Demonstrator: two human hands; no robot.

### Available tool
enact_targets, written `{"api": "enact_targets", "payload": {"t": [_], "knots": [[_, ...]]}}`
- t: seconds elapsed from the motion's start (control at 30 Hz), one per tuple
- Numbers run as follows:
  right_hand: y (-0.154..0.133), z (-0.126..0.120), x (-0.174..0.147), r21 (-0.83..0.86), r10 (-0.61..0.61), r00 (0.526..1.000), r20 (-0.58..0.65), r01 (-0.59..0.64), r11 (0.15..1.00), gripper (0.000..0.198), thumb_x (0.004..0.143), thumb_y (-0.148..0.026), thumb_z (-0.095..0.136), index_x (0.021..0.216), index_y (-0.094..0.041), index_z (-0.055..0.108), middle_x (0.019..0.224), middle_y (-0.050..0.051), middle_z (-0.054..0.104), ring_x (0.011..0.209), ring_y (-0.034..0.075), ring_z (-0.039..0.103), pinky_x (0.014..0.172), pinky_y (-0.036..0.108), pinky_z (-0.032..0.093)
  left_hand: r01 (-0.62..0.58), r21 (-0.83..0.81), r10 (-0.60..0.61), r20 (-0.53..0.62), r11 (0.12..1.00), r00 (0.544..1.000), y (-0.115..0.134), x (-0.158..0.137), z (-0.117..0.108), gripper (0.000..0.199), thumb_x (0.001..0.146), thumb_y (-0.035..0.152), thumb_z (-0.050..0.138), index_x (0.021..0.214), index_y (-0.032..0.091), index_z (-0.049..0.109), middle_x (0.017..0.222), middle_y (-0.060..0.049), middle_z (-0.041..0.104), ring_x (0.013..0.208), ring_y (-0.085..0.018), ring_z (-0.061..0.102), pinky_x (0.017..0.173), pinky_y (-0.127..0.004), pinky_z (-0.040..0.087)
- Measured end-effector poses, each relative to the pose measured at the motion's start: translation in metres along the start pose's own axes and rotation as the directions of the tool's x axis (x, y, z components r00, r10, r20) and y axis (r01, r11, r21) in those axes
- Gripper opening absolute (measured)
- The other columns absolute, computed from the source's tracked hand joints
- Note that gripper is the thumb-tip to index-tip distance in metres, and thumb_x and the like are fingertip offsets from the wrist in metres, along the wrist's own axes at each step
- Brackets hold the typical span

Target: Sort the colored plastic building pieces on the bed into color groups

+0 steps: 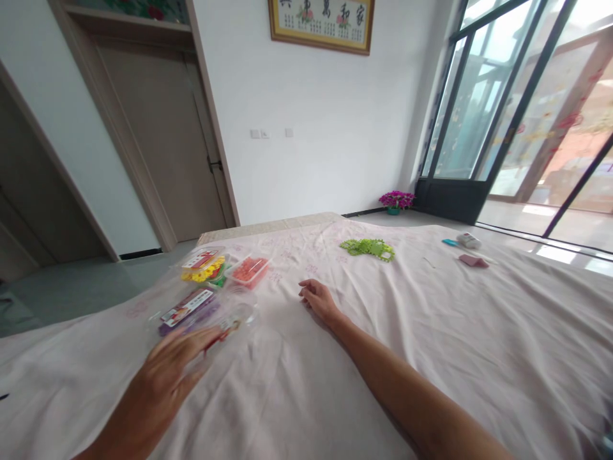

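Clear container (246, 314) in front of the orange tub (240, 282), seemingly being handled — left hand (175, 359), grip unclear; right hand (318, 300) loosely curled, empty — next calls for steadying.

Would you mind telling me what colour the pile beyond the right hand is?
The pile is bright green, in the head view.

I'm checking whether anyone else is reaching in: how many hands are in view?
2: the left hand, at the near side of the purple pack; the right hand, over the cloth, right of the orange tub. Any outside the frame can't be counted.
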State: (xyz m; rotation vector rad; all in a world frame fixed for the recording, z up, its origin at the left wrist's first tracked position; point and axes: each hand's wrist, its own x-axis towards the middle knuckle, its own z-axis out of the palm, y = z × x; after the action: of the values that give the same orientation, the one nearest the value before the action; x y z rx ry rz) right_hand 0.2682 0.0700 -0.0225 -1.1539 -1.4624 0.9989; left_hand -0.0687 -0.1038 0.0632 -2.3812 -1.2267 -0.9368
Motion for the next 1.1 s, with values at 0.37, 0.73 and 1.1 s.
{"api": "enact_targets", "payload": {"t": [0.37,0.73,1.1], "knots": [[-0.064,-0.041,-0.012,-0.225,-0.477,0.808,0.346,0.565,0.794,0.039,0.076,-0.021,0.063,0.115,-0.028,0.067,0.127,0.004,0.063,0.128,0.027,0.047,0.11,0.048,0.033,0.05,-0.139,-0.018,0.222,0.989,0.975,0.02,0.081,0.128,0.031,0.094,0.038,0.051,0.123,0.031,0.061,0.128,-0.002,0.064,0.132,-0.028,0.047,0.109,-0.058,0.034],[-0.099,-0.085,0.024,-0.351,-0.5,0.866,-0.018,0.463,0.814,0.023,0.094,-0.036,0.047,0.101,-0.02,0.061,0.087,0.005,0.069,0.08,0.018,0.063,0.072,0.03,0.049,0.144,-0.039,-0.147,-0.081,0.989,0.986,0.008,0.06,0.173,0.057,0.089,0.036,0.058,0.141,0.021,0.039,0.14,-0.013,0.051,0.136,-0.028,0.04,0.113,-0.054,0.031],[-0.05,-0.162,0.04,-0.788,-0.089,0.987,0.131,0.158,0.594,0.033,0.088,-0.023,0.047,0.12,-0.021,0.055,0.087,0.005,0.069,0.077,0.019,0.062,0.064,0.027,0.042,0.219,-0.14,-0.237,-0.122,0.966,0.964,0.012,0.067,0.168,0.065,0.086,0.029,0.06,0.144,0.023,0.031,0.149,-0.013,0.036,0.143,-0.03,0.028,0.114,-0.054,0.032]]}}
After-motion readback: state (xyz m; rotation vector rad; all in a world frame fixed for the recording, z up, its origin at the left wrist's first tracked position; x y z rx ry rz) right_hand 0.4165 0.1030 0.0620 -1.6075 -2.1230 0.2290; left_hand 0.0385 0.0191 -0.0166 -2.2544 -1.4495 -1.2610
